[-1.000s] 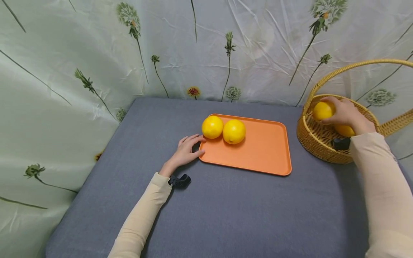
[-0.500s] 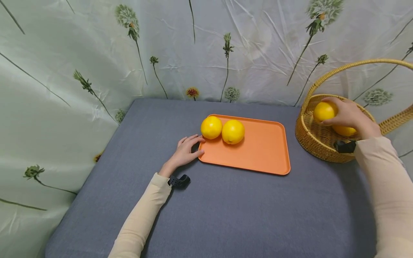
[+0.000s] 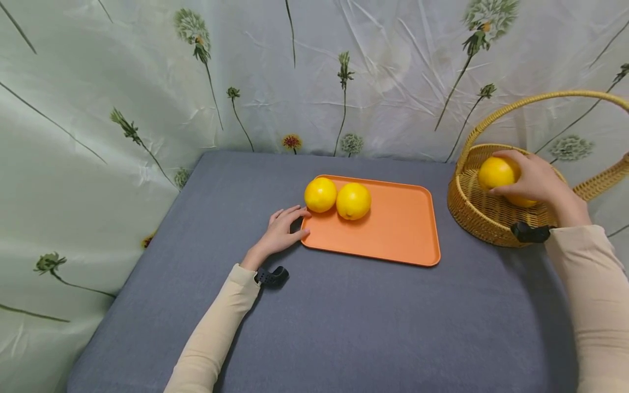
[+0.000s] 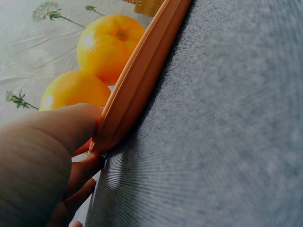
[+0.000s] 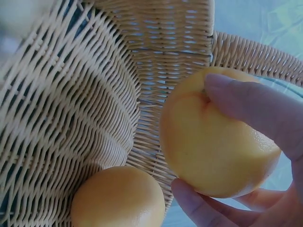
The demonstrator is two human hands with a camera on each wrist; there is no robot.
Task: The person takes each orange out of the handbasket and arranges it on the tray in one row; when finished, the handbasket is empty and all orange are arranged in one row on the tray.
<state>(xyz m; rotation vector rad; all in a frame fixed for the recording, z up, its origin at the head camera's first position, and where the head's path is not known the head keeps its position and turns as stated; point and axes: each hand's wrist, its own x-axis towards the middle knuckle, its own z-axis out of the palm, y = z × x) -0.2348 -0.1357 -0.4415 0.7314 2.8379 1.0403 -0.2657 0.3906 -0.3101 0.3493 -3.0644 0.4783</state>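
My right hand [image 3: 540,180] holds an orange [image 3: 495,173] over the wicker basket [image 3: 464,210], thumb on one side and fingers on the other. A second orange [image 5: 118,198] lies lower in the basket, partly hidden by the hand in the head view. At the left end of the orange tray [image 3: 398,229], my left hand [image 3: 280,233] grips the rim; the left wrist view shows the thumb [image 4: 83,118] on the rim and fingers beside it. Two more oranges, a left one [image 3: 320,195] and a right one [image 3: 353,201], sit side by side on the tray's left part.
The basket's tall arched handle [image 3: 540,98] rises over its opening. Grey cloth [image 3: 373,316] covers the table. Behind it hangs a pale curtain [image 3: 393,109] printed with dandelions. A black strap device [image 3: 272,277] sits on the left wrist, another [image 3: 530,233] on the right.
The right forearm has shifted slightly toward the right and nearer, and the held orange appears slightly larger. My left hand and the tray keep their places.
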